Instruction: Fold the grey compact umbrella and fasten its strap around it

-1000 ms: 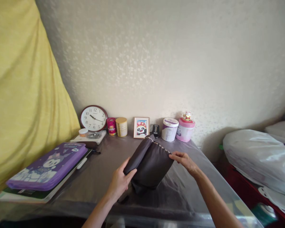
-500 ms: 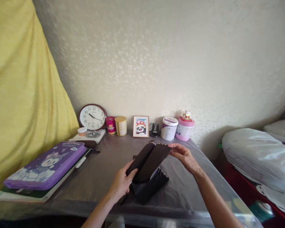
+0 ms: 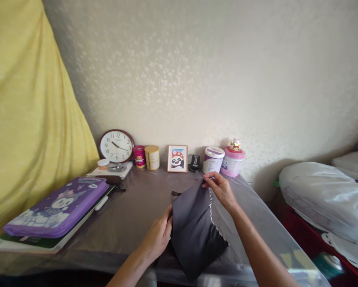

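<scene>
A dark grey-black umbrella (image 3: 193, 223) with a black-and-white trimmed hem is held above the table, its loose cloth panel spread wide and hanging down to the right. My left hand (image 3: 159, 235) is closed around the gathered cloth at its left side, fingers partly hidden behind it. Between thumb and fingers, my right hand (image 3: 220, 189) pinches the top corner of the panel, where the trimmed edge begins. A short dark end pokes out behind the cloth at the upper left. The umbrella's shaft and handle cannot be made out.
Along the wall stand a clock (image 3: 117, 146), a pink can (image 3: 139, 156), a yellow can (image 3: 152, 158), a panda picture frame (image 3: 177, 158) and tubs (image 3: 214, 160). A purple case (image 3: 57, 207) lies on books at left. Plastic bags (image 3: 322, 195) sit beyond the table's right edge.
The pleated strips have opened into one broad panel facing me. My right hand has moved left and slightly up with the corner; my left hand keeps its hold, turned a little.
</scene>
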